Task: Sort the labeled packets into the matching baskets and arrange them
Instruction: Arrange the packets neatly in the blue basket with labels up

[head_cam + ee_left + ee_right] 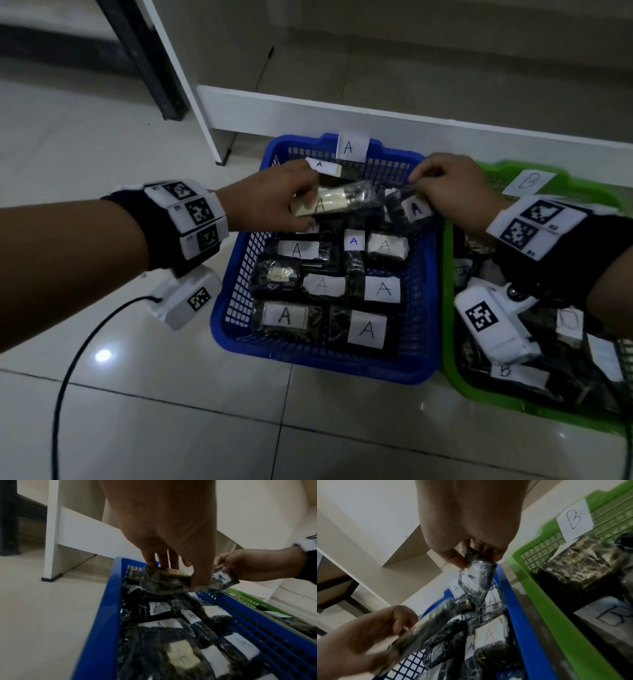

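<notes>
Blue basket (423, 356): packets marked A.
My left hand (270, 202): grips 1 long packet (339, 202).
My right hand (452, 192): pinches 1 small packet (412, 209).

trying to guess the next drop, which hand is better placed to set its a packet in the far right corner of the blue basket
Probably right. The right hand pinches its small A packet above the blue basket's far right corner; the left hand holds its long A packet nearer the left wall.

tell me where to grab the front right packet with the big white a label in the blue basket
Take the front right packet by its two long side edges, coming straight down from above. It lies flat, label up, close to the blue basket wall, so a sideways approach looks blocked.
</notes>
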`<move>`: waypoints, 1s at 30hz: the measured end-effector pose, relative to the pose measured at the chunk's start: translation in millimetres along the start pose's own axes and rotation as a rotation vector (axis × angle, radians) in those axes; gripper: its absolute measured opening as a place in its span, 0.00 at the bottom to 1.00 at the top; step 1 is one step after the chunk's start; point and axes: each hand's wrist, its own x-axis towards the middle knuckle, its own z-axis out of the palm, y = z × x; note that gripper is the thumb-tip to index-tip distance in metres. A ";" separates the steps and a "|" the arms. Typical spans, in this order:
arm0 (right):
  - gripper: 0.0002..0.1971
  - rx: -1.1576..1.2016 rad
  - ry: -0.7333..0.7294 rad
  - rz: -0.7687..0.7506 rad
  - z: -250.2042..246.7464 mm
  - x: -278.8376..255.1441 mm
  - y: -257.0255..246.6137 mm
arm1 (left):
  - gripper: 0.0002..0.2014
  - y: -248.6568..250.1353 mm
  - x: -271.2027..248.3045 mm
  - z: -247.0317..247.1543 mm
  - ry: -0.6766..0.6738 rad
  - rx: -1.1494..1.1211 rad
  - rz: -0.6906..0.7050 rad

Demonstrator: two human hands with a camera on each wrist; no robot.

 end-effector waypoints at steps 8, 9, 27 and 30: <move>0.06 0.028 -0.050 0.064 -4.4 1.5 3.5 | 0.19 19.0 1.9 17.0 -0.346 -0.010 -0.019; 0.06 0.019 -0.069 0.064 -3.1 0.3 5.2 | 0.20 18.5 1.3 18.3 -0.361 -0.005 -0.024; 0.06 -0.022 -0.057 -0.027 6.1 -7.5 10.8 | 0.24 57.1 4.0 64.8 -0.272 0.018 -0.042; 0.07 0.013 -0.036 -0.022 6.5 -5.7 10.5 | 0.25 53.6 -0.3 62.3 -0.256 -0.012 -0.081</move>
